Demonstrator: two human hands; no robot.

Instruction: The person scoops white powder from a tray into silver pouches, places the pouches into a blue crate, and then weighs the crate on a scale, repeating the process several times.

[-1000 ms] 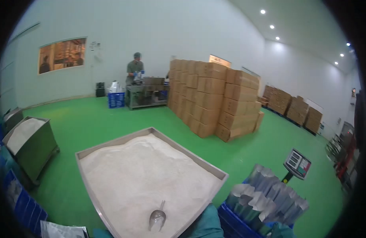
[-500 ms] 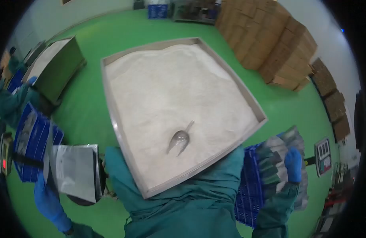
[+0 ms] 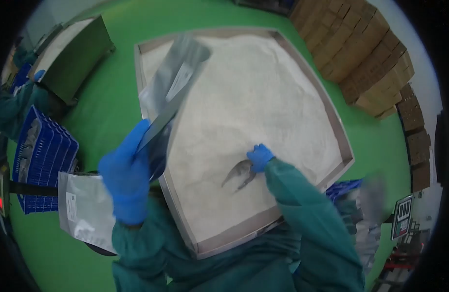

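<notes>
My left hand [image 3: 124, 173], in a blue glove, grips a silver foil pouch [image 3: 173, 80] by its edge. The pouch has a white label and is held up over the left side of a large metal tray [image 3: 348, 146]. White powder [image 3: 248, 97] fills the tray. Inside the tray, near its front, my right hand [image 3: 260, 156] is closed around the handle of a metal scoop [image 3: 240, 173]. The scoop's bowl rests on the powder and points toward the front left. The hand hides most of the handle.
Another foil pouch [image 3: 85, 207] is at my left, beside a blue crate [image 3: 46, 160]. More pouches [image 3: 368, 228] stand at my right near a scale display [image 3: 402, 217]. Cardboard boxes [image 3: 356, 53] are stacked far right. A co-worker's sleeve [image 3: 15, 107] shows by a second tray [image 3: 76, 58].
My left hand has risen from the low left with the pouch, to over the tray's edge. My right hand has left the pouches on the right and taken hold of the scoop.
</notes>
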